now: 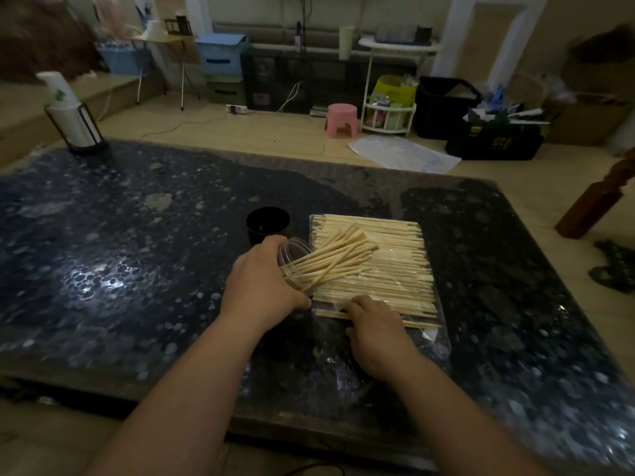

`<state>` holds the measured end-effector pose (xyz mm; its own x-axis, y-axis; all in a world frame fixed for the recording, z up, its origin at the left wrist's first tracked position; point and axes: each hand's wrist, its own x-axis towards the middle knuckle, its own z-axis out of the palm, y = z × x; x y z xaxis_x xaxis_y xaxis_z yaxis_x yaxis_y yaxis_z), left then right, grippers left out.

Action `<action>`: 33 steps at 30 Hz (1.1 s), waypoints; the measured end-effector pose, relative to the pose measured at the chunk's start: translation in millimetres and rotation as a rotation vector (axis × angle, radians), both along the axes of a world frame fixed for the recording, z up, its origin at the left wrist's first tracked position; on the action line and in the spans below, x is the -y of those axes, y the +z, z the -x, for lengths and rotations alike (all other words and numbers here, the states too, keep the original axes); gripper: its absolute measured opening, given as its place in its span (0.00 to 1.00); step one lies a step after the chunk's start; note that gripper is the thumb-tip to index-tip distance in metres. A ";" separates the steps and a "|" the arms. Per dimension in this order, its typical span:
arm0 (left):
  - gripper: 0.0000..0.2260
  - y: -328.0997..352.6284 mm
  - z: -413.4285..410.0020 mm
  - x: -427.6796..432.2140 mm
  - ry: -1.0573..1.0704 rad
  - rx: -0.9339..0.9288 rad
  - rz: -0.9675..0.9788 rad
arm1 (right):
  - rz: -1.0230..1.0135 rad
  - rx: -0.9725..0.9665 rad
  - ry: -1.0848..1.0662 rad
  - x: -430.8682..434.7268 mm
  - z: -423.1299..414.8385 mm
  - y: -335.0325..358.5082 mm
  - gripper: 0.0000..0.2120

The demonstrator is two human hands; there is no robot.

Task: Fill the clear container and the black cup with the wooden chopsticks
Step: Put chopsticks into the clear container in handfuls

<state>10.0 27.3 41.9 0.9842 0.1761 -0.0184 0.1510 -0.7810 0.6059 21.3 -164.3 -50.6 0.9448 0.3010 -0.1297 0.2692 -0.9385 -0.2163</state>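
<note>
The clear container (pixel 292 250) is tipped towards the right, and my left hand (pixel 263 280) grips it. Several wooden chopsticks (pixel 335 259) stick out of its mouth, fanning over a flat pile of chopsticks (pixel 385 266) that lies on a clear plastic bag. My right hand (pixel 372 322) rests at the near edge of the pile, its curled fingers pinching chopsticks there. The black cup (pixel 268 223) stands upright just behind the container; I see no chopsticks in it.
The dark speckled table (pixel 120 252) carries a white bottle in a black holder (pixel 74 115) at its far left corner. Beyond the table are a pink stool (pixel 342 120), bins, a white rack and a wooden post (pixel 598 197) at the right.
</note>
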 end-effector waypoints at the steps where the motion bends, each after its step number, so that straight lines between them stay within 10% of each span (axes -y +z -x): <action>1: 0.46 0.0 0.0 0.2 0.001 0.000 0.003 | 0.002 0.007 -0.003 0.0 0.0 -0.4 0.24; 33: 0.46 -0.6 -1.4 0.1 -0.014 0.011 -0.001 | 0.081 0.059 0.001 -1.2 8.8 4.4 0.11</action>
<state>11.3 27.2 41.3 0.9867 0.1625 -0.0076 0.1337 -0.7838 0.6065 12.5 -163.1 -46.2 0.9511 0.2929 -0.0981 0.2804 -0.9518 -0.1241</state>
